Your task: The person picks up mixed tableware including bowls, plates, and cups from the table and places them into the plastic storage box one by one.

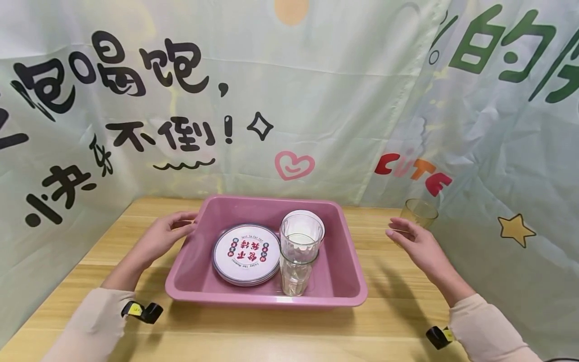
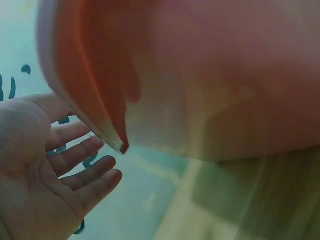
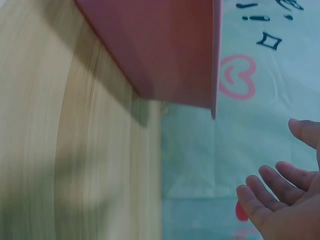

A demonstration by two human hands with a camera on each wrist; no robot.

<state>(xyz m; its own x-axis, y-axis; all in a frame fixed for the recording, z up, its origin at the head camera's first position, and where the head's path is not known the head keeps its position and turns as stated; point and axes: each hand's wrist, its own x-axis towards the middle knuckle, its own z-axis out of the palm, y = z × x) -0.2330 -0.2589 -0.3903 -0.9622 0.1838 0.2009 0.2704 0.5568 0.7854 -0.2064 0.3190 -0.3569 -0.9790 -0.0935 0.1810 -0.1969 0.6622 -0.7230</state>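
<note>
A pink plastic basin [image 1: 267,300] stands on the wooden table. Inside it, on the left, lies a stack of white plates [image 1: 246,254] with dark rims and red lettering. Nested clear glasses [image 1: 296,279] stand to their right, partly covering a round white dish [image 1: 312,217]. My left hand [image 1: 165,236] is at the basin's left rim, its fingertips right at the edge and its fingers loosely extended. Over the table to the right, my right hand [image 1: 416,246] hovers with relaxed fingers and nothing in it. It overlaps an amber glass [image 1: 420,210] in the head view.
Printed cloth [image 1: 316,125] hangs along the back and both sides of the table [image 1: 271,334]. Each wrist wears a dark strap with a black camera piece, such as the left one [image 1: 151,312].
</note>
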